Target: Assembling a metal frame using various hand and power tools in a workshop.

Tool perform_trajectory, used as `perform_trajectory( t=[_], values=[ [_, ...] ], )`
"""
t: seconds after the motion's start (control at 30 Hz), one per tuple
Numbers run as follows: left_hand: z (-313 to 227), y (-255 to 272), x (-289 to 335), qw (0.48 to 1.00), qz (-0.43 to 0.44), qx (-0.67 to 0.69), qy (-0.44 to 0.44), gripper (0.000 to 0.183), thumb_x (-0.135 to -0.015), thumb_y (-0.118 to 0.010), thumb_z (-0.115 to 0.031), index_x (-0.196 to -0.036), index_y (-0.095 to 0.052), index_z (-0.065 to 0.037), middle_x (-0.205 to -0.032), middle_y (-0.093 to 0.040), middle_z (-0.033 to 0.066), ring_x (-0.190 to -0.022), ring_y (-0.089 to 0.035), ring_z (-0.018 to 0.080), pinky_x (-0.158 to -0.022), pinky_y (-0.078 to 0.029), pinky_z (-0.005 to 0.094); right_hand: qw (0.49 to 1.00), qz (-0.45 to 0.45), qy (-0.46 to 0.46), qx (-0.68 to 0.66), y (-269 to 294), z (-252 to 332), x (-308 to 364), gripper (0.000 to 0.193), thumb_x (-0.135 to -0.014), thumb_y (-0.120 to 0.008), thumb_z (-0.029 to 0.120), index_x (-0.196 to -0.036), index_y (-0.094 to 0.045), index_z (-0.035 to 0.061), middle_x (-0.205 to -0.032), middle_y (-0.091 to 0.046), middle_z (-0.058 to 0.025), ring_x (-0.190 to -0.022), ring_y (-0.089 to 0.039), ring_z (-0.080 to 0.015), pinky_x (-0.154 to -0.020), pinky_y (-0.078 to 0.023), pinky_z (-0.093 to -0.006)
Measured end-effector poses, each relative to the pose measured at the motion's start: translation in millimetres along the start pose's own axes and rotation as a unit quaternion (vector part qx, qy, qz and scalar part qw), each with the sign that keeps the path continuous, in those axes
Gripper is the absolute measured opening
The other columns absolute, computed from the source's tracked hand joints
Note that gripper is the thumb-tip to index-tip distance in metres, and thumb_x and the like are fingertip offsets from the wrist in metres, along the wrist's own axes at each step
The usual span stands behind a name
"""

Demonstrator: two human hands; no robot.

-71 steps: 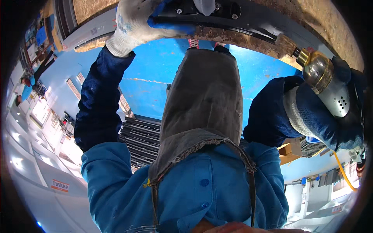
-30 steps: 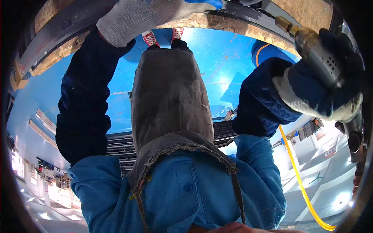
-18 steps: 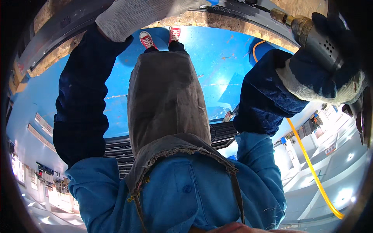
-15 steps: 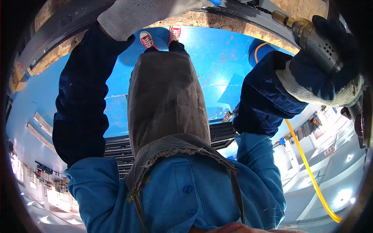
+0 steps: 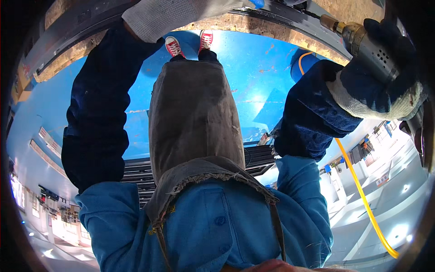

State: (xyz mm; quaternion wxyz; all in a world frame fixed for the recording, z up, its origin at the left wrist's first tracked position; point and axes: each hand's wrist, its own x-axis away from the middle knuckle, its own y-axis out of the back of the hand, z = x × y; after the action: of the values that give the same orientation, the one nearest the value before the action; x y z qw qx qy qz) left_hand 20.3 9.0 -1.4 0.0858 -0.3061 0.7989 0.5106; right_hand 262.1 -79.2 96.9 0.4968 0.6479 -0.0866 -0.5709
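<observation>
My right hand [image 5: 364,93], in a dark-coated knit glove, is wrapped round the grip of a silver drill [image 5: 377,56] at the upper right. The brass-coloured chuck holds a thin dark bit that points left toward a long dark metal profile [image 5: 290,18]; I cannot tell whether its tip touches. At the top edge, my left hand [image 5: 181,16] in a grey-white knit glove reaches right over the profile. A bit of blue shows at its far end, and its fingers are mostly cut off by the picture's edge.
The profile lies along a rough wooden bench edge [image 5: 244,25]. A yellow hose [image 5: 362,199] hangs below my right arm. Under the bench stands a blue round container [image 5: 301,63] with an orange hose. Dark slatted lengths [image 5: 258,158] lie behind me on the blue floor [image 5: 253,86].
Both hands shift very slightly to the right in the picture, along with my body. The drill keeps nearly the same pose, its bit still pointing at the profile.
</observation>
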Motion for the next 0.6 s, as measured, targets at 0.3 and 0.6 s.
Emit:
perform_trajectory(
  t=[0.3,0.6],
  values=[
    [3.5,9.2,-1.9,0.996,0.083,0.010,0.038,0.053,-0.071,-0.073,-0.035,-0.110,-0.059,-0.001,-0.099,-0.062,0.0150,-0.083,-0.064,0.0284,-0.070,-0.053,0.0338,1.000,-0.029,0.009,-0.010,-6.4,3.6,1.5,0.056,-0.096,-0.034,0.046,-0.111,-0.048,-0.0064,-0.080,-0.062,-0.0180,-0.067,-0.067,-0.0269,-0.055,-0.058,-0.0323],
    [8.0,10.6,4.4,0.999,0.021,0.040,0.022,0.052,-0.068,-0.074,-0.036,-0.105,-0.059,-0.002,-0.089,-0.061,0.0118,-0.080,-0.062,0.0251,-0.066,-0.052,0.0340,0.995,-0.093,0.023,0.016,11.1,15.3,5.8,0.051,-0.098,-0.029,0.043,-0.124,-0.033,0.0003,-0.091,-0.059,-0.0159,-0.069,-0.067,-0.0288,-0.057,-0.060,-0.0312]
  ],
)
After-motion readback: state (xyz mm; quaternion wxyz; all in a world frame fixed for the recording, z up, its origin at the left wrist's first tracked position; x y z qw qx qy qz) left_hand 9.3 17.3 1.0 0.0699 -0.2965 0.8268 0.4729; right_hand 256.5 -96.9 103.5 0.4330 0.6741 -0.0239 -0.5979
